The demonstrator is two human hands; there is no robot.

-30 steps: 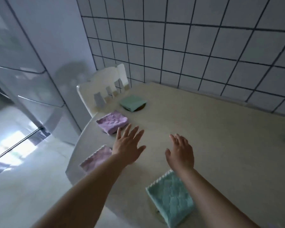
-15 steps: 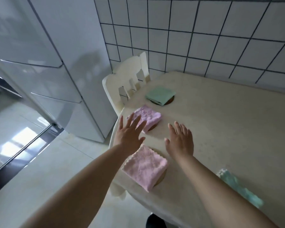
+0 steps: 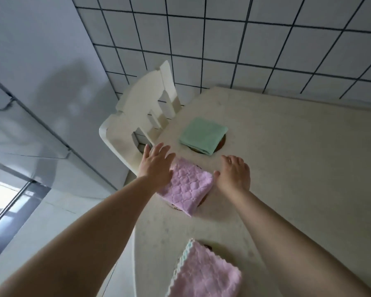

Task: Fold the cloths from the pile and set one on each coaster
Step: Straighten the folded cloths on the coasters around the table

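A folded lilac cloth (image 3: 187, 187) lies on a brown coaster (image 3: 202, 200) near the table's left edge. My left hand (image 3: 156, 166) hovers over its left corner, fingers spread, holding nothing. To the cloth's right, my right hand (image 3: 234, 172) is above the table with fingers apart and empty. Farther back a folded green cloth (image 3: 202, 135) covers another coaster (image 3: 221, 142). Close to me, a folded pink cloth (image 3: 206, 275) sits on a third coaster (image 3: 207, 247), mostly hidden.
The cream table (image 3: 298, 168) runs right and back to a white tiled wall (image 3: 244, 39). A white chair (image 3: 141, 116) stands at the table's left end. A grey fridge (image 3: 30, 82) is at left, with pale floor (image 3: 30, 228) below.
My view has shifted along the table's left edge. Both hands have moved forward from the pink cloth to either side of the lilac cloth; the blue-green cloth has left the view.
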